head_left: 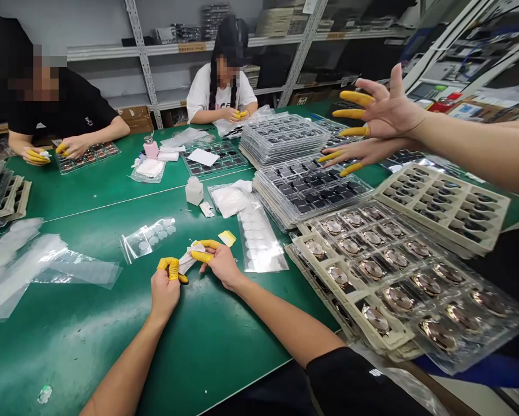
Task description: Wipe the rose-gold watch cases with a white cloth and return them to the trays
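Observation:
My left hand, with yellow finger cots on its fingertips, is closed on the lower left end of a crumpled white cloth. The other end is pinched by my right hand, which also wears yellow finger cots. Whether anything lies inside the cloth is hidden. Just beyond my right fingers is a small yellow-and-white piece. A clear sheet of round stickers lies beyond my left hand. To the right is a longer strip of round films, beside white cloths in a bag.
Trays of watch heads overhang the table's right edge. Behind them are stacked trays of dark parts and a beige tray. A co-worker's spread hands reach in above. Two people sit opposite, near a pink bottle. Plastic film lies left.

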Available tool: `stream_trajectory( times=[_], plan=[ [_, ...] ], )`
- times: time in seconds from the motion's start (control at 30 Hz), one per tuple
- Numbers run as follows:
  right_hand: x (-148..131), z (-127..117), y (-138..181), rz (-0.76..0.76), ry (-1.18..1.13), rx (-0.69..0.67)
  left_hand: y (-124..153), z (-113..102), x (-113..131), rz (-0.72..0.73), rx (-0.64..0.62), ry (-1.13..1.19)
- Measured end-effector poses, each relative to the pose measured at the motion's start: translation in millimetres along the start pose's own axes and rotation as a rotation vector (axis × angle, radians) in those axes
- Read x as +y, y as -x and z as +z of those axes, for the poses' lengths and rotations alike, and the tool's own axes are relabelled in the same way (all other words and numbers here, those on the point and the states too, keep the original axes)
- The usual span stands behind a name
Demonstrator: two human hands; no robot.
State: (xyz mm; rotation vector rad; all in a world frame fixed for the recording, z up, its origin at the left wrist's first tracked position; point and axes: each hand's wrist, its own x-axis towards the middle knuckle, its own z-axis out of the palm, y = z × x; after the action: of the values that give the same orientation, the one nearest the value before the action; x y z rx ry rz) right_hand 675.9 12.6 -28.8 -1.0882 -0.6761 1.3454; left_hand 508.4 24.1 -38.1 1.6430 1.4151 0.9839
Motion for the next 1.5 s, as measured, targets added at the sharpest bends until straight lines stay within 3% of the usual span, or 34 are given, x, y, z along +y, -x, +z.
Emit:
stream_trajectory(
  times=[0.33, 1.37, 1.5],
  plan=[
    [6, 0, -2, -0.048, 0.042, 0.002, -2, 0, -5, -0.024, -0.097, -0.013],
    [13, -3, -1, -0.065, 0.234, -0.052, 0, -1, -2, 0.028, -0.148, 0.017],
    [15, -5, -1, -0.061, 0.232, -0.048, 0, 0, -5, 0.023, -0.107, 0.004]
  ],
)
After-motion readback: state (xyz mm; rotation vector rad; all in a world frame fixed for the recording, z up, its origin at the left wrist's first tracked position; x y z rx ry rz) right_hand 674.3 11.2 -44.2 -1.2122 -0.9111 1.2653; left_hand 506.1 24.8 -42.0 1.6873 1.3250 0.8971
